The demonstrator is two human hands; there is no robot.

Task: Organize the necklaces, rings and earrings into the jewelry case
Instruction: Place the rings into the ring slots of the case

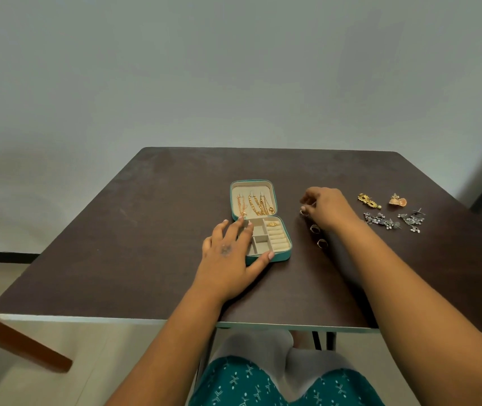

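Observation:
A teal jewelry case (pixel 280 256) lies open on the dark table. Gold necklaces (pixel 256 205) hang in its lid, and one gold ring (pixel 272 223) sits in the ring rolls. My left hand (pixel 234 253) rests on the case's left side, fingers straight over the compartments and thumb against the front edge. My right hand (pixel 326 208) hovers right of the case and pinches a ring (pixel 304 212) at its fingertips. Two more rings (pixel 315 228) (pixel 322 243) lie on the table below that hand.
Gold earrings (pixel 369 200) (pixel 397 199) and silver earrings (pixel 380 221) (pixel 411 221) lie at the right of the table (pixel 146 230). A wall stands behind the table. A wooden bar (pixel 17 338) crosses the lower left. My knees show under the table's front edge.

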